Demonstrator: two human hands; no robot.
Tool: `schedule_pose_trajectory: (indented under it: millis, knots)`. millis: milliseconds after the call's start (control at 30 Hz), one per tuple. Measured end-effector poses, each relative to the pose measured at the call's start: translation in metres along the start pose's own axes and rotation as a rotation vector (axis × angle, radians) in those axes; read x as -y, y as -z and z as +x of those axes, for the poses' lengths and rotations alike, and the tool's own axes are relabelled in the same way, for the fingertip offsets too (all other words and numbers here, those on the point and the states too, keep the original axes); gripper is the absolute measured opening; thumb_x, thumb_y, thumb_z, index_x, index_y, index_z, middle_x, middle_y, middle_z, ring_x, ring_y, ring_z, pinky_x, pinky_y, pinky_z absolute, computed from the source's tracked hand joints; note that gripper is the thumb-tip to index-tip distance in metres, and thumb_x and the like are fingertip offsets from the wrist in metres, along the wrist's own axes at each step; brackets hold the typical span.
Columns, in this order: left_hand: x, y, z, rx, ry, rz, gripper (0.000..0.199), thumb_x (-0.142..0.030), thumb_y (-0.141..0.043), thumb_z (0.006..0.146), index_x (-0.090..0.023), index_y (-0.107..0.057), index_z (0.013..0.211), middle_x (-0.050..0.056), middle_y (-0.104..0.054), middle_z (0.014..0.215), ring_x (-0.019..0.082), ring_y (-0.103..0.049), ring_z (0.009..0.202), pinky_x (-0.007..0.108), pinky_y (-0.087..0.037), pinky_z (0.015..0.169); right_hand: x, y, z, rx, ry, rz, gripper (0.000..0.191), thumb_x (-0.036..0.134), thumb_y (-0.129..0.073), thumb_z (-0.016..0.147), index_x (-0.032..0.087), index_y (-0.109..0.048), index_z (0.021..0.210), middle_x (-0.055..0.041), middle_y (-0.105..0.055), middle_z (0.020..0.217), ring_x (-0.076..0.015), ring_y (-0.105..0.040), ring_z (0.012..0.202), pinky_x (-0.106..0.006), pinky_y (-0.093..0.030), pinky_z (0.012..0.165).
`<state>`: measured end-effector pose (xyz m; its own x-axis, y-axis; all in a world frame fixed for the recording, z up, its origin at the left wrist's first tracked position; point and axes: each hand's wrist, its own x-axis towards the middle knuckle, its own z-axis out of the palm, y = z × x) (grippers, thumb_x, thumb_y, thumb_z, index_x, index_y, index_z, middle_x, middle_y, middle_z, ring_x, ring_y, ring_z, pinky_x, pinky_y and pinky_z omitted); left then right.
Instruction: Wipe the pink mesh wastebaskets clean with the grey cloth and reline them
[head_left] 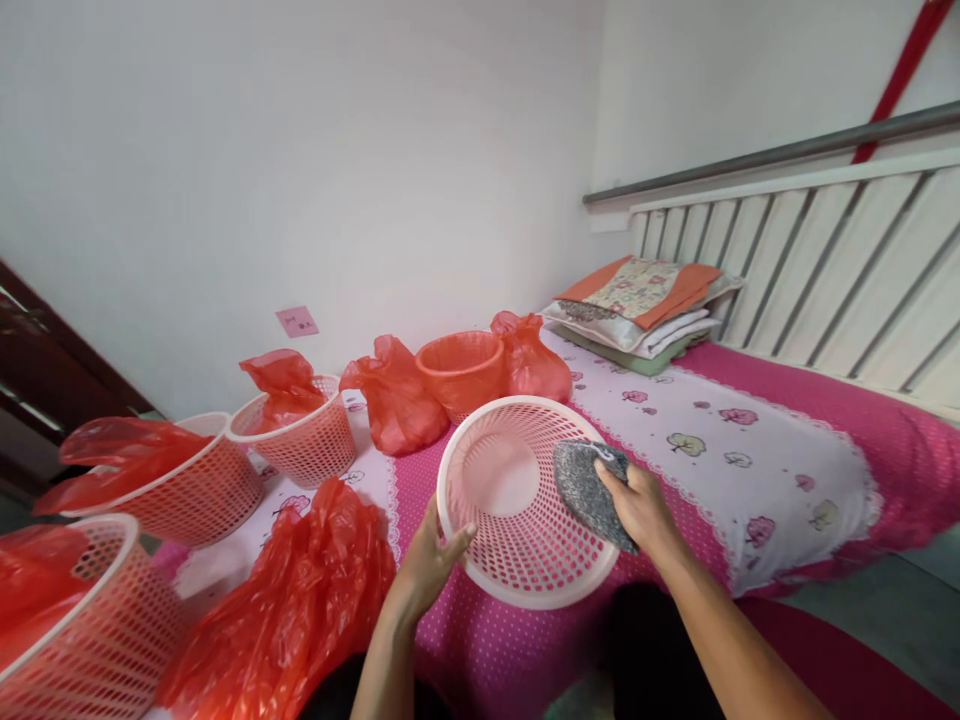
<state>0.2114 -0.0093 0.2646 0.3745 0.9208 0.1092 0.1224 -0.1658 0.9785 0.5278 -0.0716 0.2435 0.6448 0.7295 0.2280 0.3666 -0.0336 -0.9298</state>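
Observation:
In the head view a round pink plastic basket (501, 472) with a pale rim and mesh wall is tilted so that its inside faces me. My left hand (435, 560) grips the rim at its left side, thumb over the edge. A grey cloth (589, 490) with a small whitish mark lies over the right part of the basket. My right hand (637, 510) is closed on this cloth, which covers some of the rim and wall there. Beneath the basket is a magenta dotted bedspread (480, 640).
Several mesh baskets (319, 445) with red plastic bags stand on the left. A heap of red bags (300, 600) lies near my left arm. Behind are a red-lined basket (459, 372) and tied-up red bags (405, 400). Folded bedding (645, 310) sits by the white railing (795, 270).

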Motion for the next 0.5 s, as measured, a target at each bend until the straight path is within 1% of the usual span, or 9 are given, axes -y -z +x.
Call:
schedule_pose_trajectory:
  millis: [67, 133, 233, 333, 367, 433, 500]
  knots:
    - [0.003, 0.003, -0.001, -0.005, -0.011, 0.022, 0.063, -0.042, -0.08, 0.084, -0.021, -0.062, 0.141, 0.016, -0.07, 0.141, 0.035, -0.063, 0.133, 0.054, -0.044, 0.118, -0.001, -0.002, 0.0, -0.019, 0.01, -0.014, 0.046, 0.065, -0.057, 0.079, 0.021, -0.07, 0.08, -0.0094, -0.078, 0.079, -0.0297, -0.071, 0.077, -0.038, -0.052, 0.071]
    - [0.008, 0.0, 0.003, -0.059, -0.027, 0.004, 0.062, -0.04, -0.081, 0.082, -0.02, -0.064, 0.138, 0.016, -0.071, 0.139, 0.034, -0.064, 0.132, 0.053, -0.042, 0.119, -0.002, -0.004, 0.0, -0.032, 0.011, -0.034, 0.049, 0.067, -0.054, 0.078, 0.02, -0.071, 0.081, -0.0107, -0.079, 0.082, -0.0313, -0.072, 0.08, -0.04, -0.052, 0.073]
    - [0.018, -0.014, 0.011, -0.216, -0.018, -0.134, 0.063, -0.041, -0.084, 0.078, -0.02, -0.066, 0.135, 0.014, -0.074, 0.135, 0.032, -0.066, 0.129, 0.051, -0.045, 0.117, 0.0, -0.006, -0.002, -0.007, 0.002, -0.031, 0.048, 0.066, -0.053, 0.079, 0.021, -0.07, 0.082, -0.0121, -0.079, 0.084, -0.032, -0.072, 0.083, -0.041, -0.053, 0.076]
    - [0.027, -0.03, 0.02, -0.426, 0.067, -0.338, 0.057, -0.045, -0.083, 0.078, -0.019, -0.069, 0.127, 0.014, -0.076, 0.128, 0.03, -0.07, 0.122, 0.048, -0.05, 0.112, 0.0, -0.01, -0.007, 0.01, 0.002, 0.003, 0.047, 0.064, -0.054, 0.082, 0.021, -0.071, 0.09, -0.0133, -0.079, 0.093, -0.0324, -0.073, 0.09, -0.042, -0.054, 0.081]
    - [0.029, -0.033, 0.022, -0.469, 0.096, -0.4, 0.056, -0.045, -0.083, 0.078, -0.019, -0.07, 0.125, 0.014, -0.077, 0.126, 0.029, -0.072, 0.119, 0.047, -0.051, 0.11, 0.0, -0.011, -0.008, 0.011, 0.0, 0.008, 0.048, 0.064, -0.054, 0.083, 0.02, -0.07, 0.092, -0.0136, -0.079, 0.095, -0.0329, -0.073, 0.091, -0.043, -0.055, 0.082]
    - [0.031, -0.035, 0.024, -0.487, 0.125, -0.491, 0.056, -0.045, -0.085, 0.076, -0.017, -0.071, 0.123, 0.013, -0.079, 0.121, 0.028, -0.074, 0.112, 0.046, -0.054, 0.107, -0.002, -0.013, -0.01, 0.022, -0.012, 0.009, 0.048, 0.064, -0.055, 0.084, 0.019, -0.07, 0.095, -0.0139, -0.079, 0.096, -0.0337, -0.073, 0.093, -0.045, -0.056, 0.084]
    - [0.032, -0.034, 0.026, -0.443, 0.123, -0.531, 0.059, -0.044, -0.086, 0.074, -0.018, -0.071, 0.124, 0.012, -0.08, 0.115, 0.027, -0.076, 0.106, 0.046, -0.056, 0.104, -0.003, -0.014, -0.011, 0.013, 0.0, 0.013, 0.049, 0.062, -0.055, 0.085, 0.018, -0.07, 0.099, -0.0146, -0.077, 0.099, -0.034, -0.073, 0.096, -0.047, -0.056, 0.087]
